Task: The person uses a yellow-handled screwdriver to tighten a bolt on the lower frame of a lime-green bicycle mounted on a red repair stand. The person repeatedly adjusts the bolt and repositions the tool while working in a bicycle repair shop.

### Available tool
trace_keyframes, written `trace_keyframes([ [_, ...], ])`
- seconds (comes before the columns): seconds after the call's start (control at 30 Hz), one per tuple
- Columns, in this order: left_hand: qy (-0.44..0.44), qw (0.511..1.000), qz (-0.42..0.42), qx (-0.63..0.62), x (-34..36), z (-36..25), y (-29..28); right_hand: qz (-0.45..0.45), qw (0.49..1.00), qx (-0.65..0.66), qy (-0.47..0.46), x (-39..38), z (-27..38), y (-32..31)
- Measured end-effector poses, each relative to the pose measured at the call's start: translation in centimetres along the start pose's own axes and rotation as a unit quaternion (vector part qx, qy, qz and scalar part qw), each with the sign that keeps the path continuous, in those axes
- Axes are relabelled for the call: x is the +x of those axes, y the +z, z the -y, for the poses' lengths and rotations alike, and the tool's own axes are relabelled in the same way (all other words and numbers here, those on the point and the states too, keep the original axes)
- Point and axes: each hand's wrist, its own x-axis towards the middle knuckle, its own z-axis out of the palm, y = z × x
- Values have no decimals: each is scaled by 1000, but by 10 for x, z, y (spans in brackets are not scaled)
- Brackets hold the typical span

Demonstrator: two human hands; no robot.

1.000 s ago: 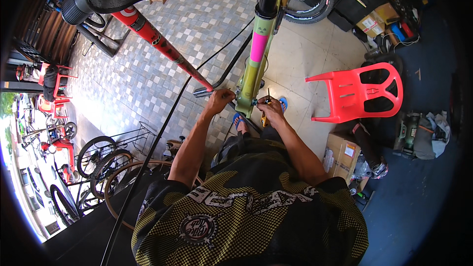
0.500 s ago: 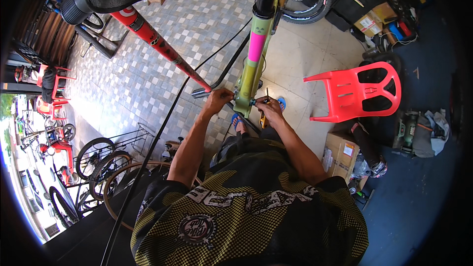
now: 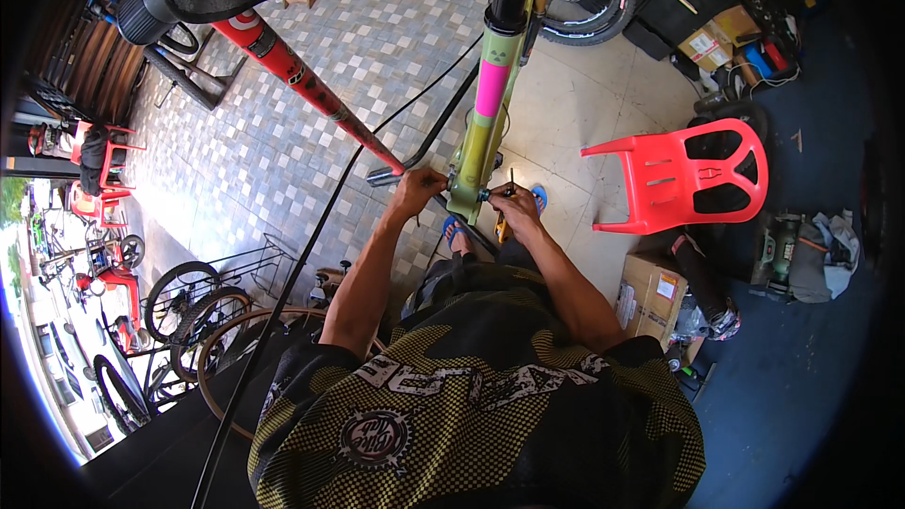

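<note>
A green bicycle frame (image 3: pixel 478 146) with a pink band hangs in front of me, its lower end between my hands. My left hand (image 3: pixel 419 192) is closed in a pinch at the left side of that end; whatever lies between its fingertips is too small to make out. On the other side, my right hand (image 3: pixel 518 205) is closed around a slim tool with a yellow handle (image 3: pixel 501 229). A thin dark shaft rises above the fingers. My right fingertips are beside a small blue-green part (image 3: pixel 484 195) on the frame's end.
A red stand post (image 3: pixel 316 94) slants down from the upper left, and a black cable (image 3: pixel 325 219) crosses in front of it. To the right stands a red plastic chair (image 3: pixel 679 177), with a cardboard box (image 3: pixel 650 300) nearer me. Several bicycle wheels (image 3: pixel 179 297) are at the left.
Almost nothing differs. Both hands keep their places at the frame's lower end, with only very slight finger movement.
</note>
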Motion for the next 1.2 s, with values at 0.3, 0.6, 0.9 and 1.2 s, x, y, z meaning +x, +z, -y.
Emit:
trace_keyframes([
  [0.3,-11,1000,-5,1,-2,-2,1,-32,990,104,89,-7,5,2],
  [0.6,-14,1000,-8,-1,-1,-4,1,12,996,73,43,1,-2,-2],
  [0.9,-21,999,-8,-25,-2,-5,2,-12,994,86,64,-3,7,-3],
  [1.2,-6,1000,-4,-24,1,-3,1,38,997,42,52,1,2,-6],
])
